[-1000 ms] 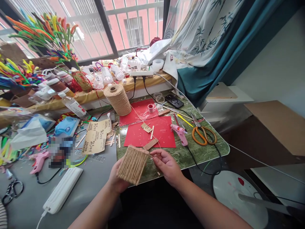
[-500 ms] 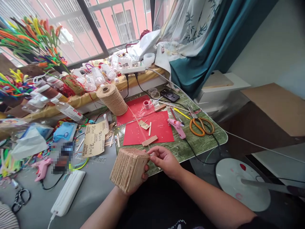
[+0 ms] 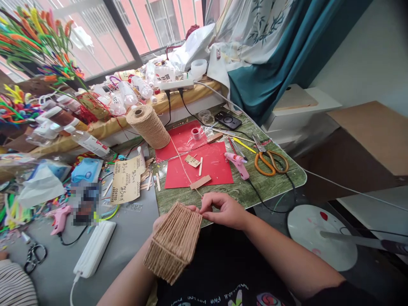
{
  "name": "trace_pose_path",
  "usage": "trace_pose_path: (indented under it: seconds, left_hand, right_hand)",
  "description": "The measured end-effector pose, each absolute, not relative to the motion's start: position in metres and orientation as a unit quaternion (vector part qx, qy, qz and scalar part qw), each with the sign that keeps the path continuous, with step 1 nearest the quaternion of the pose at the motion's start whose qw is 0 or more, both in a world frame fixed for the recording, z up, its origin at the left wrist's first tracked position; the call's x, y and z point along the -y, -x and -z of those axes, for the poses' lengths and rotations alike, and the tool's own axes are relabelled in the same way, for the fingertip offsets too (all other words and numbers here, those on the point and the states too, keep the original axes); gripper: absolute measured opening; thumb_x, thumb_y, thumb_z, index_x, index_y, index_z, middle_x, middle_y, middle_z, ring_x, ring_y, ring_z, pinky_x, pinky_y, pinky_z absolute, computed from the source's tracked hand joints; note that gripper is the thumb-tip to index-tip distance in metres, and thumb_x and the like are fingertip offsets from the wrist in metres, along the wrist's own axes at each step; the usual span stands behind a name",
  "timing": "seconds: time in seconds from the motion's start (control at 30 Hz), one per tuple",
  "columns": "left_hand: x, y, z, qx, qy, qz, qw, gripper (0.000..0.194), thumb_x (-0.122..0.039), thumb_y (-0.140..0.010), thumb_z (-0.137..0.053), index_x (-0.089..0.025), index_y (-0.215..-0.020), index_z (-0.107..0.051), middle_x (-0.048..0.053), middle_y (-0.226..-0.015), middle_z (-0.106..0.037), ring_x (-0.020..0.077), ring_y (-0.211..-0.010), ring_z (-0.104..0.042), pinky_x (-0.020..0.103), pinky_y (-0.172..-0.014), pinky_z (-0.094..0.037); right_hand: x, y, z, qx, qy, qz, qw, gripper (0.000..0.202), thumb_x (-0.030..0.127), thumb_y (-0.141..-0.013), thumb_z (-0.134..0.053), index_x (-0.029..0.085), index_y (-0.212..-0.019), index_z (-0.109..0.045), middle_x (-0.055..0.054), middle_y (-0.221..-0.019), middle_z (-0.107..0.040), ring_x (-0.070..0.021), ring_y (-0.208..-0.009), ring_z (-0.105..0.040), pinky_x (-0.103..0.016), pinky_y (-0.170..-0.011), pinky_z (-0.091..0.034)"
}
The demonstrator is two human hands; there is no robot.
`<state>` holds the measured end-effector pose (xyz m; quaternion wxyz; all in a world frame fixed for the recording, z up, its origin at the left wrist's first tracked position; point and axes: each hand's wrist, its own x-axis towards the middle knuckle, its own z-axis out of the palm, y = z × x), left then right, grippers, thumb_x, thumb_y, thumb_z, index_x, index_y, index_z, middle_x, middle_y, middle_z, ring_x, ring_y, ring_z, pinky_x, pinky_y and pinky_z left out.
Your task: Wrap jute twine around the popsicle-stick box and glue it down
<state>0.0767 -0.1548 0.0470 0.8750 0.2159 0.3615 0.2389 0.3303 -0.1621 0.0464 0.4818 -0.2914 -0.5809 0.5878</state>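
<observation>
Change since the earlier frame: the twine-wrapped box (image 3: 174,243) is turning in the hands, its bare side going out of view and corded faces showing.
Left hand (image 3: 159,222): its grip is holding the box from behind, most of the fingers hiding.
Right hand (image 3: 222,210): its grip is pinching closed at the box's far right corner, where the twine (image 3: 179,156) is arriving.
Box place: it is hanging over the near edge of the tabletop (image 3: 255,191), tilting; its inside is not showing.
Twine spool (image 3: 150,127): it is standing at the far left of the red sheets (image 3: 210,163), feeding the strand across them.
Sill, far left: a dark pot (image 3: 75,83) is holding colorful fuzzy stems (image 3: 35,40); clear bottles (image 3: 142,88) are lying in a heap.
White bowl (image 3: 198,68): it is sitting right of the bottles; I cannot tell its contents.
Tabletop right: a pink glue gun (image 3: 238,165) is lying left of scissors (image 3: 270,162).
</observation>
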Motion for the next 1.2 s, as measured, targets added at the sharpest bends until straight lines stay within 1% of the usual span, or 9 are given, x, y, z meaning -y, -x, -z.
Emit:
trace_pose_path:
  seconds: [0.13, 0.2, 0.37, 0.47, 0.57, 0.73, 0.93, 1.07, 1.2]
  left_hand:
    - [0.145, -0.073, -0.070, -0.285, -0.374, -0.225, 0.853, 0.059, -0.057, -0.082, -0.076, -0.011, -0.119, -0.078, 0.017, -0.118, -0.067, 0.0325, -0.104, -0.067, 0.043, -0.095, -0.053]
    - [0.137, -0.075, -0.086, -0.253, -0.475, -0.190, 0.821, 0.061, -0.062, -0.083, -0.072, -0.014, -0.120, -0.079, 0.018, -0.125, -0.063, 0.0367, -0.113, -0.063, 0.049, -0.101, -0.050]
    - [0.121, -0.085, -0.126, -0.226, -0.713, -0.065, 0.661, 0.048, -0.045, -0.097, -0.064, -0.027, -0.141, -0.068, 0.015, -0.140, -0.060, 0.0365, -0.131, -0.055, 0.054, -0.118, -0.037]
    - [0.125, -0.091, -0.135, -0.259, -0.784, -0.039, 0.562, 0.053, -0.032, -0.096, -0.066, -0.030, -0.149, -0.061, 0.013, -0.148, -0.056, 0.0355, -0.133, -0.056, 0.051, -0.118, -0.040]
    - [0.138, -0.095, -0.133, -0.284, -0.806, -0.057, 0.516, 0.055, -0.028, -0.094, -0.068, -0.030, -0.149, -0.060, 0.013, -0.153, -0.053, 0.0377, -0.135, -0.055, 0.052, -0.117, -0.042]
    - [0.163, -0.098, -0.133, -0.310, -0.807, -0.097, 0.494, 0.056, -0.027, -0.094, -0.067, -0.030, -0.149, -0.060, 0.012, -0.159, -0.049, 0.0428, -0.143, -0.047, 0.062, -0.121, -0.033]
    - [0.173, -0.098, -0.140, -0.374, -0.846, -0.115, 0.362, 0.060, -0.032, -0.098, -0.062, -0.031, -0.156, -0.050, 0.013, -0.159, -0.048, 0.0467, -0.142, -0.043, 0.069, -0.121, -0.022]
    - [0.170, -0.099, -0.134, -0.391, -0.878, -0.077, 0.266, 0.057, -0.034, -0.101, -0.056, -0.029, -0.157, -0.047, 0.014, -0.157, -0.049, 0.0447, -0.135, -0.046, 0.065, -0.115, -0.030]
    - [0.168, -0.100, -0.124, -0.411, -0.882, -0.073, 0.219, 0.052, -0.035, -0.102, -0.055, -0.030, -0.153, -0.050, 0.014, -0.157, -0.050, 0.0429, -0.130, -0.051, 0.059, -0.108, -0.036]
  right_hand:
    - [0.155, -0.342, -0.058, 0.670, 0.279, -0.540, 0.425, 0.017, 0.037, -0.091, -0.076, 0.020, -0.089, -0.077, -0.004, -0.085, -0.073, -0.0187, -0.081, -0.066, -0.034, -0.079, -0.053]
    - [0.151, -0.348, -0.065, 0.709, 0.284, -0.525, 0.376, 0.011, 0.033, -0.092, -0.075, 0.022, -0.092, -0.078, -0.004, -0.088, -0.075, -0.0182, -0.081, -0.068, -0.032, -0.078, -0.053]
    - [0.140, -0.354, -0.074, 0.774, 0.338, -0.452, 0.286, 0.009, 0.018, -0.089, -0.073, 0.023, -0.093, -0.079, -0.002, -0.089, -0.078, -0.0180, -0.079, -0.069, -0.030, -0.076, -0.051]
    - [0.136, -0.348, -0.071, 0.771, 0.371, -0.436, 0.278, 0.012, 0.014, -0.090, -0.070, 0.022, -0.093, -0.078, -0.002, -0.090, -0.079, -0.0184, -0.081, -0.071, -0.029, -0.075, -0.051]
    - [0.136, -0.343, -0.069, 0.762, 0.376, -0.436, 0.296, 0.015, 0.015, -0.095, -0.065, 0.022, -0.100, -0.077, -0.003, -0.094, -0.080, -0.0186, -0.084, -0.072, -0.029, -0.076, -0.051]
    - [0.148, -0.344, -0.076, 0.772, 0.354, -0.390, 0.355, 0.022, 0.011, -0.095, -0.059, 0.021, -0.109, -0.074, -0.006, -0.099, -0.078, -0.0204, -0.091, -0.070, -0.034, -0.084, -0.054]
    - [0.164, -0.345, -0.091, 0.750, 0.367, -0.348, 0.426, 0.020, 0.014, -0.098, -0.057, 0.024, -0.111, -0.069, -0.006, -0.100, -0.075, -0.0217, -0.092, -0.069, -0.038, -0.087, -0.056]
    - [0.171, -0.336, -0.092, 0.764, 0.383, -0.302, 0.423, 0.019, 0.014, -0.101, -0.054, 0.024, -0.113, -0.067, -0.007, -0.103, -0.075, -0.0225, -0.095, -0.069, -0.040, -0.090, -0.056]
    - [0.175, -0.327, -0.084, 0.788, 0.393, -0.268, 0.392, 0.028, 0.019, -0.099, -0.062, 0.021, -0.127, -0.062, -0.011, -0.111, -0.074, -0.0270, -0.103, -0.068, -0.046, -0.094, -0.056]
